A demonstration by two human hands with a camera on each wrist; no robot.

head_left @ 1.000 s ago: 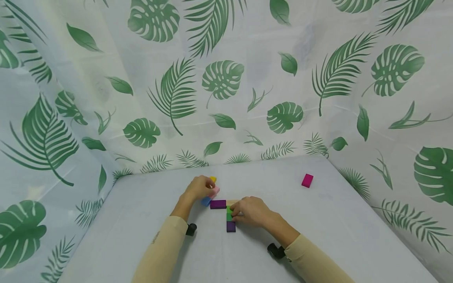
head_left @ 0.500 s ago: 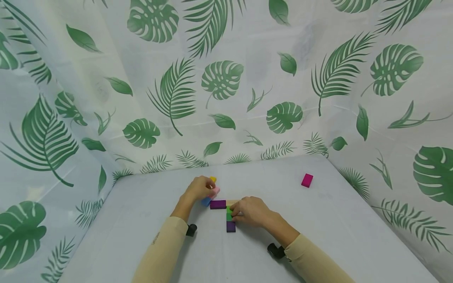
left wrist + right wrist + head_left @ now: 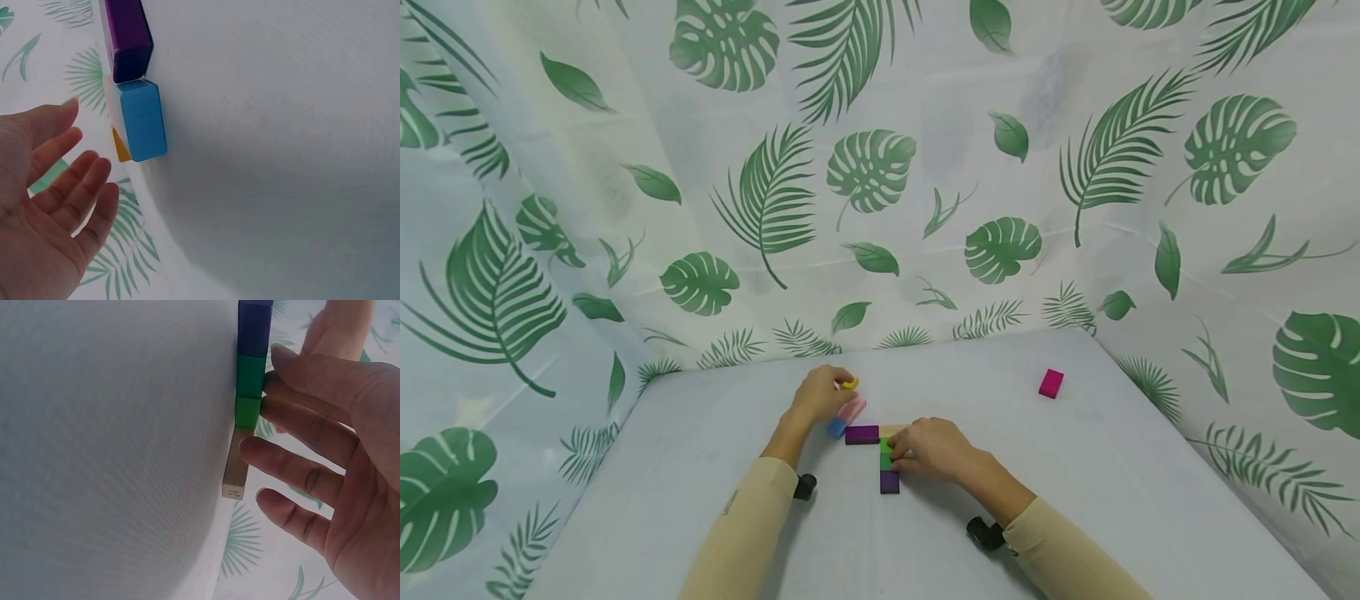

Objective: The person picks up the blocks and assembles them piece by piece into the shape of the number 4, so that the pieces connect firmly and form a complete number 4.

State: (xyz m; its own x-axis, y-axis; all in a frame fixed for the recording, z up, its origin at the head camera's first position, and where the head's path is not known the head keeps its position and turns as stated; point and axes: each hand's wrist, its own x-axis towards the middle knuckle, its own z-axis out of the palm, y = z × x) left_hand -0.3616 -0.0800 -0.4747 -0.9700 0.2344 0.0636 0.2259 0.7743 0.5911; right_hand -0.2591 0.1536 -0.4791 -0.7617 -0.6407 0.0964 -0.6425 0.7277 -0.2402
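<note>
My left hand (image 3: 818, 395) is beside the yellow block (image 3: 852, 383), its fingertips overlapping it in the head view. In the left wrist view its fingers are spread and loosely bent, holding nothing. A pink block (image 3: 852, 407) and a blue block (image 3: 837, 427) lie in a slanted line below it, meeting a purple block (image 3: 862, 435). A natural wood block (image 3: 237, 464), a light green block (image 3: 248, 412), a green block (image 3: 250, 376) and a dark purple block (image 3: 254, 331) continue the row. My right hand (image 3: 936, 448) rests its loosely extended fingertips along the row's right side.
A magenta block (image 3: 1051, 383) lies apart at the back right of the white-covered table (image 3: 977, 375). Leaf-patterned cloth (image 3: 880, 275) stands up along the back and both sides.
My left hand has drawn slightly back and left from the pink block, uncovering more of it and the blue block. The right hand stays in place at the row.
</note>
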